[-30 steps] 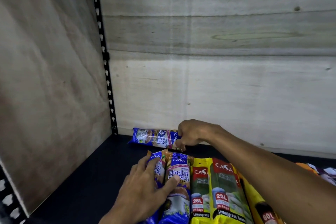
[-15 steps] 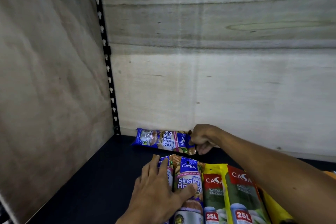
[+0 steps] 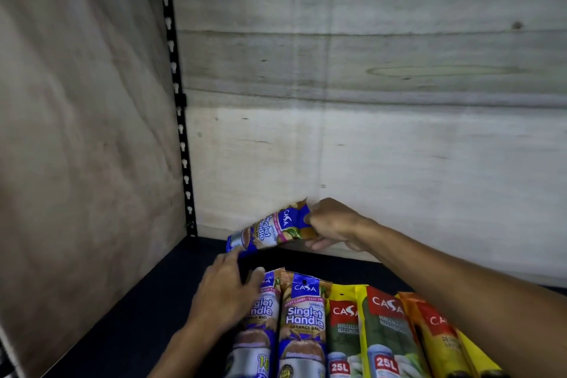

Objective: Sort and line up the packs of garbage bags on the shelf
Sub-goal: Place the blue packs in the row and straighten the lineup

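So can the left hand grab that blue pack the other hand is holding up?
Probably yes. The left hand lies open just below the low end of the lifted blue pack, with only bare dark shelf between them. The right hand grips the pack's far end, leaving the near end free.

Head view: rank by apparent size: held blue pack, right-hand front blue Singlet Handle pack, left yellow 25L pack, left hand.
1. front blue Singlet Handle pack
2. left yellow 25L pack, similar but cropped and overlapped; unsure
3. left hand
4. held blue pack, farther away, so it looks smaller

pale plywood walls (image 3: 399, 132), a black slotted upright (image 3: 176, 86), dark shelf floor (image 3: 129, 316).
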`<act>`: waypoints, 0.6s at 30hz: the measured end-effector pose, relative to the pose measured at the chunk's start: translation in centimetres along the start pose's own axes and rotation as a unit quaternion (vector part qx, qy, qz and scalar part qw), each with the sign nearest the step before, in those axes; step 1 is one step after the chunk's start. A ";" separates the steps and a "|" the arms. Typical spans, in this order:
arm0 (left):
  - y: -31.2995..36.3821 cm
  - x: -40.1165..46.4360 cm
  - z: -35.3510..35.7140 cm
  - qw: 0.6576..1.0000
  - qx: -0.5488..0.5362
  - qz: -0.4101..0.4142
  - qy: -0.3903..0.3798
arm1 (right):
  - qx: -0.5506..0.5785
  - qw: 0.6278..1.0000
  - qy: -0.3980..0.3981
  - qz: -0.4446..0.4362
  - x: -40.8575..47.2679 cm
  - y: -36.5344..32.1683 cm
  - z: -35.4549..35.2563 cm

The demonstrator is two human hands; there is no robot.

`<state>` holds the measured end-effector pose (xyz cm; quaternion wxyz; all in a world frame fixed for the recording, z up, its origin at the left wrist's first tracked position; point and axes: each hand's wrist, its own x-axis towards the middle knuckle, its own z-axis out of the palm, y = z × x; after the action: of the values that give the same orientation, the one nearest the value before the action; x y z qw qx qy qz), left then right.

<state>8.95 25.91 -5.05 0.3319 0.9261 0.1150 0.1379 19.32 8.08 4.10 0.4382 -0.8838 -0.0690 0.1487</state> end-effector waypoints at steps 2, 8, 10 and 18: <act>-0.3 1.5 -0.8 0.999 0.027 0.020 0.017 | 0.057 0.998 -0.015 -0.031 -0.6 -0.8 0.4; -1.1 4.8 -1.9 0.998 0.047 0.044 0.019 | 0.179 0.980 -0.035 -0.076 -1.0 -2.0 2.1; -1.8 5.1 -2.0 0.997 0.044 0.054 0.015 | 0.197 0.976 -0.033 -0.086 -0.9 -2.0 2.1; -1.5 2.8 -3.5 0.989 -0.075 0.124 -0.014 | 0.236 0.966 0.001 -0.108 -1.3 -2.2 -0.7</act>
<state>10.25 29.95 -2.92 0.3826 0.9074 -0.0162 0.1733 18.31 8.59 6.54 0.6481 -0.7427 -0.1262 0.1118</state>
